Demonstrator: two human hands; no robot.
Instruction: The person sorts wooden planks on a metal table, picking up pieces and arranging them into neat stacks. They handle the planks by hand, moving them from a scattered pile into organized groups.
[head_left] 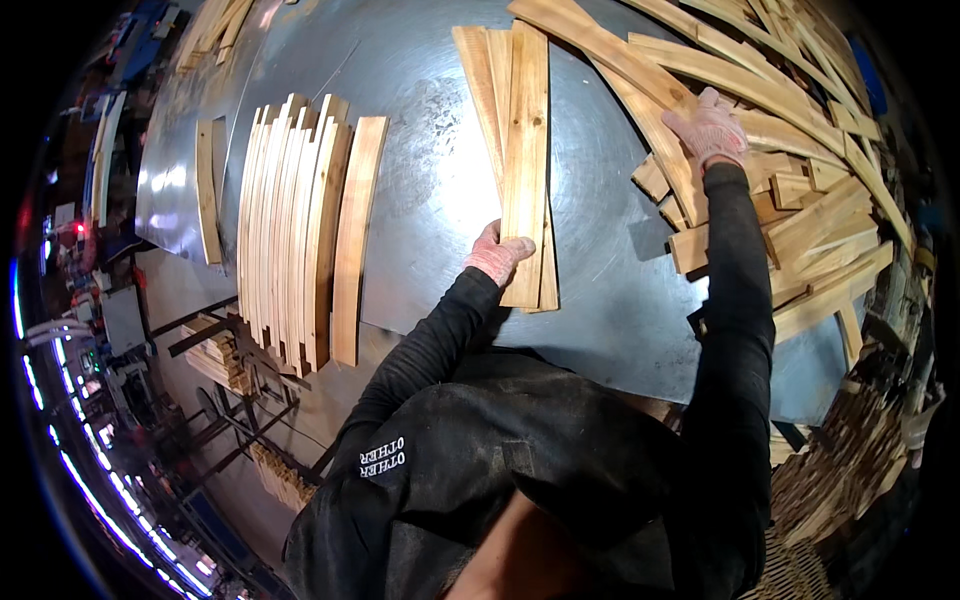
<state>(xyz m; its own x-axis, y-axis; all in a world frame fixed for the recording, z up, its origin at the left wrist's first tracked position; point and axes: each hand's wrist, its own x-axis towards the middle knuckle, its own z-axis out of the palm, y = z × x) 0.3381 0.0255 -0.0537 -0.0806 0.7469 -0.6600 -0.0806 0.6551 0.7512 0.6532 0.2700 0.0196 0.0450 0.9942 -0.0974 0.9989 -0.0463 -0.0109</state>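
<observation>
In a pale pinkish glove, my left hand (497,256) is closed at the near end of a few long wooden boards (526,150), its thumb lying over the top one. These boards overlap and fan slightly apart toward their far ends. My right hand (712,130), gloved the same way, reaches forward to the right. Its thumb and fingers are around the near end of a long wooden board (610,55), which slants away to the far left above another board. The fingers' undersides are hidden.
A metal tabletop (420,200) lies under the boards. To the left stands a tight row of wooden strips (290,230), with a single board (358,240) beside it and a short one (208,190) farther left. A jumbled pile of wood pieces (820,230) covers the right side.
</observation>
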